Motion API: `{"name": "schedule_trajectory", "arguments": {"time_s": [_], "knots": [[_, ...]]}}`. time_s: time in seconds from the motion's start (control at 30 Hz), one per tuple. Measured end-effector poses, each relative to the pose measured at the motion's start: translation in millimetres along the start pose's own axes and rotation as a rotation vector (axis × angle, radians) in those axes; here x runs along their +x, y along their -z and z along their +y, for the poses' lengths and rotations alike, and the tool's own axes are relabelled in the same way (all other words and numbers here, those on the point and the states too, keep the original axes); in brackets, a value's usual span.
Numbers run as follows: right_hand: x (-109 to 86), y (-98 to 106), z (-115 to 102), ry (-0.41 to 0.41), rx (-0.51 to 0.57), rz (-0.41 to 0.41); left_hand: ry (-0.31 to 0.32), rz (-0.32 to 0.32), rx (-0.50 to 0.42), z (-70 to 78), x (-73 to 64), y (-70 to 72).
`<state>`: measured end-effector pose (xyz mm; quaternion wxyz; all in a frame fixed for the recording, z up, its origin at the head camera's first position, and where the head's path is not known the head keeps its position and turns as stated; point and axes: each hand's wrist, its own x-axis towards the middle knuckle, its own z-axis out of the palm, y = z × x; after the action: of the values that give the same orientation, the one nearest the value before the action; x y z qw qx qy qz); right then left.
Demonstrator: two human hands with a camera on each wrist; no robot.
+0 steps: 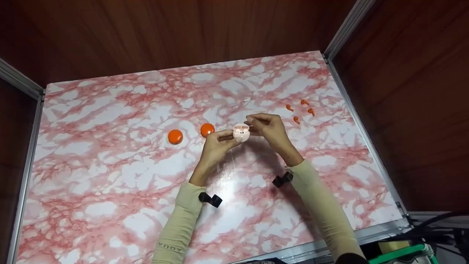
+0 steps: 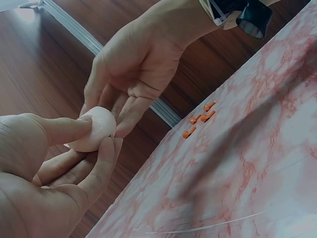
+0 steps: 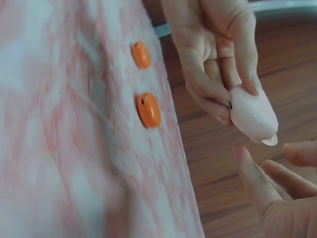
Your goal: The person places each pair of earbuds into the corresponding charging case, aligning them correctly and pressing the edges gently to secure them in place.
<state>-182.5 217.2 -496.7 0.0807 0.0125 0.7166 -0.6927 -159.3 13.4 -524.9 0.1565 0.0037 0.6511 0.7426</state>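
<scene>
My left hand [image 1: 215, 149] grips a small pale pink earbud case [image 1: 242, 138] above the table, thumb on one face and fingers round the other side. The case lid stands raised, and pale earbuds show inside in the head view. In the left wrist view the case [image 2: 99, 130] hides part of the fingers behind it. My right hand [image 1: 273, 132] is just to the right of the case, fingers loosely bent. The right wrist view shows its fingertips [image 3: 241, 152] apart from the case, with nothing visible between finger and thumb.
Two round orange cases, one left [image 1: 175, 136] and one nearer the left hand [image 1: 207, 130], lie closed on the pink marbled table [image 1: 110, 176]. Several orange earbuds [image 1: 296, 120] lie at the back right. Dark wood panels [image 1: 176, 33] enclose the table.
</scene>
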Motion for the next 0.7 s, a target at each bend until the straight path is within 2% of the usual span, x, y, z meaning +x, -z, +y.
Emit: {"name": "schedule_trajectory", "arguments": {"time_s": [0.13,0.37,0.53,0.7], "knots": [[1.5,-1.7,2.8,-0.086,0.038,0.012,0.003,0.001,-0.011,0.0,0.2,0.0],[2.7,-4.5,4.9,-0.135,0.105,0.024,0.007,0.014,-0.005,-1.7,0.0,0.8],[1.7,-3.9,5.2,-0.15,0.18,0.013,-0.001,0.001,0.009,-1.8,-0.5,1.6],[0.8,-3.1,4.3,-0.117,0.205,0.0,-0.005,-0.015,-0.005,-1.2,-0.2,2.2]]}}
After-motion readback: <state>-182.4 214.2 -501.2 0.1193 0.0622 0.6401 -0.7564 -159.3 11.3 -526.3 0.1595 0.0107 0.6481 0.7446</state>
